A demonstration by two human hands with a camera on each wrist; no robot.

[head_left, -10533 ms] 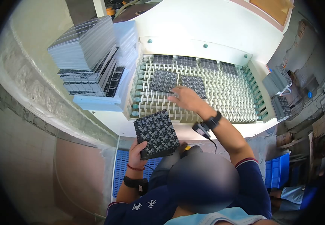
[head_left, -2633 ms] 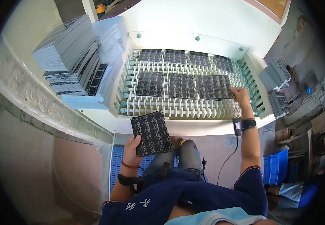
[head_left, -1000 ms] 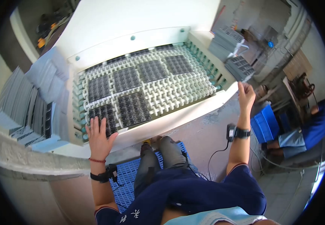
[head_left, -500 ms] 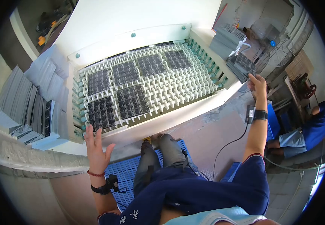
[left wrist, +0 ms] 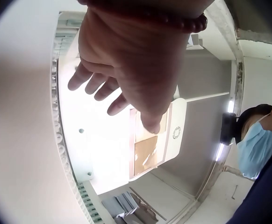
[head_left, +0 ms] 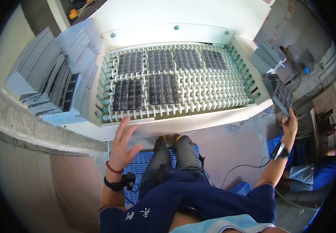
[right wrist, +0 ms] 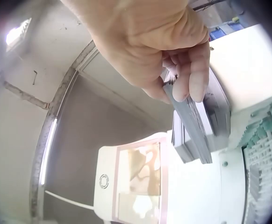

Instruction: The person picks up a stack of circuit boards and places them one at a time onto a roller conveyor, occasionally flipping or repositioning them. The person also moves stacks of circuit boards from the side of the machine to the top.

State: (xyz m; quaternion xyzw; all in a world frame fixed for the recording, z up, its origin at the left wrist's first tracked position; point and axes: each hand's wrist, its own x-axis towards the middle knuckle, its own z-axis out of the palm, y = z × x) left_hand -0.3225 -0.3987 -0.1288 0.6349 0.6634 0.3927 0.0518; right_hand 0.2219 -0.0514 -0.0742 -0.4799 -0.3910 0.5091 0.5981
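Dark patterned panels lie flat on the white rollers (head_left: pixel 214 91) in two rows, several in the back row and two in front, among them the front-left panel (head_left: pixel 127 95). My left hand (head_left: pixel 123 149) hangs empty near the machine's front edge, fingers spread; the left wrist view also shows this hand (left wrist: pixel 131 60) holding nothing. At the far right, my right hand (head_left: pixel 290 127) pinches the near end of a bundle of panels (head_left: pixel 283 94). Seen from the right wrist, thumb and fingers of the hand (right wrist: pixel 150 46) grip the thin grey boards (right wrist: pixel 192 126) by one end.
Tall stacks of panels (head_left: pixel 36 64) stand left of the rollers on a light-blue support. Another stack (head_left: pixel 267 58) sits beyond the bundle at right. A blue mat (head_left: pixel 141 163) lies underfoot, a blue bin (head_left: pixel 274 146) stands right, and a person in blue (head_left: pixel 325 171) is at far right.
The left hand has let go of its earlier panels and drawn back from the front-left one. The right hand has moved right and now grips the bundle. More panels lie on the rollers.
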